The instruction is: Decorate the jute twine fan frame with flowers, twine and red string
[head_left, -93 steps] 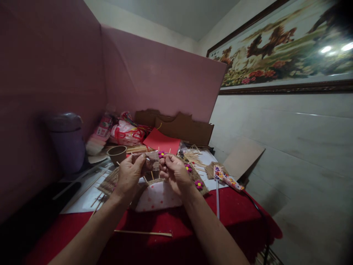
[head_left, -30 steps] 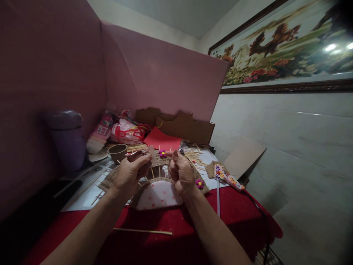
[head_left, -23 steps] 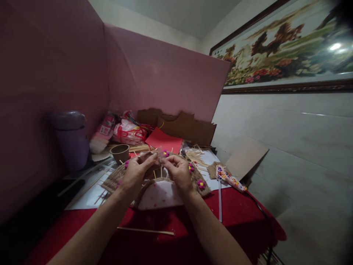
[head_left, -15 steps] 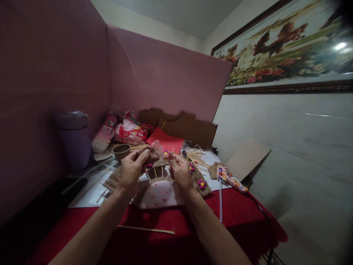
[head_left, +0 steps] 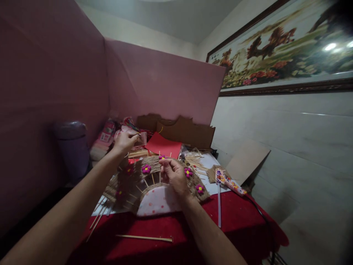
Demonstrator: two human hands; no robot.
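Note:
A woven jute arch (head_left: 150,163) built on wooden sticks lies on the table, dotted with small pink flowers with yellow centres (head_left: 146,169). My right hand (head_left: 171,175) hovers over the arch's middle with fingers pinched together on something too small to name. My left hand (head_left: 126,141) is stretched far back over the pink plastic bag (head_left: 139,137) near a small brown cup, fingers closed; what it holds is hidden.
A red cloth (head_left: 237,217) covers the table front, with a loose stick (head_left: 145,237) on it. A flower-patterned glue gun (head_left: 228,181) lies at right. Red paper (head_left: 163,145), cardboard pieces (head_left: 184,130), loose straw and a lilac bin (head_left: 72,147) stand behind.
My left hand left the arch and reached back-left to the bags. My right hand stayed over the arch. More of the flowers on the arch now show.

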